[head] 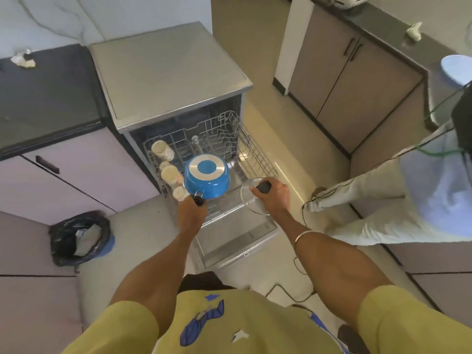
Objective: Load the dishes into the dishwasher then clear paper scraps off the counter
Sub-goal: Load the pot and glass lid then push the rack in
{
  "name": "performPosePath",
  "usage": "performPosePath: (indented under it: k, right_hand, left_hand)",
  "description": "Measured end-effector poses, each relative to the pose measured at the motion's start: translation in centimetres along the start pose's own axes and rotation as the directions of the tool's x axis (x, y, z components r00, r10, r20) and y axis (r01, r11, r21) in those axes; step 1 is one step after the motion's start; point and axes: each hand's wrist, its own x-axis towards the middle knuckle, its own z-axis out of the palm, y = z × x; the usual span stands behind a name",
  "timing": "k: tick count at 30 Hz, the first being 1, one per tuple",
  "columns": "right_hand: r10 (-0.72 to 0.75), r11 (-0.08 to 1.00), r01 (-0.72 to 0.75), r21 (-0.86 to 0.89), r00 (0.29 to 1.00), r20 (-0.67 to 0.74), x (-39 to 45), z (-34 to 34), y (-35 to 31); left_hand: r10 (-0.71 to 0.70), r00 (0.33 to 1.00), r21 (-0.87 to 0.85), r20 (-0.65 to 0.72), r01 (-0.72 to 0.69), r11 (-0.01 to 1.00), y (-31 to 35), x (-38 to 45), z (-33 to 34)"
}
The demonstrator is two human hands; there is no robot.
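Left hand (191, 209) grips an upturned blue pot (207, 175) by its handle; right hand (272, 194) clutches a glass lid's (251, 198) knob over the dishwasher rack (258, 152).

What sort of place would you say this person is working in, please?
Most likely a home kitchen: an open stainless-steel dishwasher with its wire rack pulled out, dark countertops over beige cabinets, and a black-lined waste bin on the tiled floor.
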Motion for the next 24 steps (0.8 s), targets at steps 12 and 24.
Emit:
performPosePath:
  k: [12,24]
  right_hand:
    - [0.04,0.999,-0.039,-0.016,0.992,0.12,9.9,0.9,2.1]
    - [-0.019,1.0,0.021,-0.001,0.955,0.295,19.6,6.3,1.2]
  left_hand:
    - [-0.146,0.988,-0.119,-0.044,0.14,0.983,4.9,8.3,5.6]
    - [-0.231,0.972,-0.095,0.036,0.233,0.968,6.0,18.8,9.1]
